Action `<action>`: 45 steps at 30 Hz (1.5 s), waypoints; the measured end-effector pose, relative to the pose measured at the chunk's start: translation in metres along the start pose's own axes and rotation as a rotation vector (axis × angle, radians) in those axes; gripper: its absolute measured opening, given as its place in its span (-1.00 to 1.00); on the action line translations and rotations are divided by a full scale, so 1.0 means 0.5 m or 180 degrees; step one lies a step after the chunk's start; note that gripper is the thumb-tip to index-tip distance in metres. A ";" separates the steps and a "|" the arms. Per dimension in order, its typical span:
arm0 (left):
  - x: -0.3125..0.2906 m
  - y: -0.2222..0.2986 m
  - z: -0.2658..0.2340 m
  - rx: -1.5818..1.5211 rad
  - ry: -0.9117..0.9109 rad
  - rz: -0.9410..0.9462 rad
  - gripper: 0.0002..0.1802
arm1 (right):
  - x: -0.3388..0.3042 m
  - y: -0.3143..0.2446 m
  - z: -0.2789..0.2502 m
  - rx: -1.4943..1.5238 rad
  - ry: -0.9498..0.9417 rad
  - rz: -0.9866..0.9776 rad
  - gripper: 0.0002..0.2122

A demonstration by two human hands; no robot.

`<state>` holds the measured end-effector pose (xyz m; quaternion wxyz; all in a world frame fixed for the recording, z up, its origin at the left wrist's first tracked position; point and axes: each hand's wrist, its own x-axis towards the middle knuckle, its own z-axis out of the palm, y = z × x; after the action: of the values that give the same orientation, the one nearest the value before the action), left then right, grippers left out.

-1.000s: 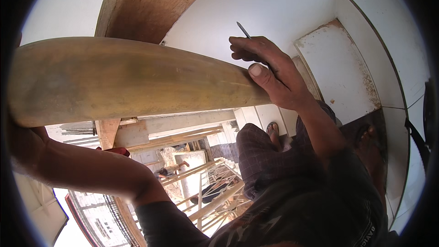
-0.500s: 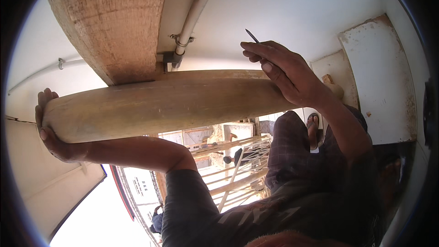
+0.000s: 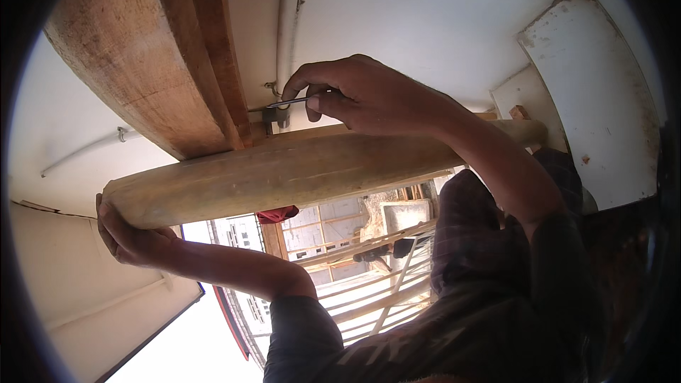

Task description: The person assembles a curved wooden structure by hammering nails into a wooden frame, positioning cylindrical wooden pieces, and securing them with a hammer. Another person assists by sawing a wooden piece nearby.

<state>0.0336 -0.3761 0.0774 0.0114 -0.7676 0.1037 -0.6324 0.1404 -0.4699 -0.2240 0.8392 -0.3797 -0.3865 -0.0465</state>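
Left hand (image 3: 131,240) grips the round wooden pole (image 3: 284,179) near nine o'clock; it reaches toward three, held up but showing no fastening. Near twelve, a pencil-like rod (image 3: 291,102), apart from it, sits pinched in the right hand (image 3: 369,96).

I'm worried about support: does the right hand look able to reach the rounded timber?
Probably yes: the right hand holds a thin pointed tool, but nothing visible blocks its way to the rounded timber.
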 end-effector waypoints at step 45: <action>-0.043 0.074 0.022 -0.0702 0.0186 -0.0250 -0.71 | 0.130 -0.068 0.021 -0.1222 -0.0823 -0.1051 -0.73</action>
<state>0.0349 -0.4098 0.0487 -0.1009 -0.7489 0.1428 -0.6391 0.1665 -0.4729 -0.1547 0.6768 -0.4664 -0.5310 -0.2061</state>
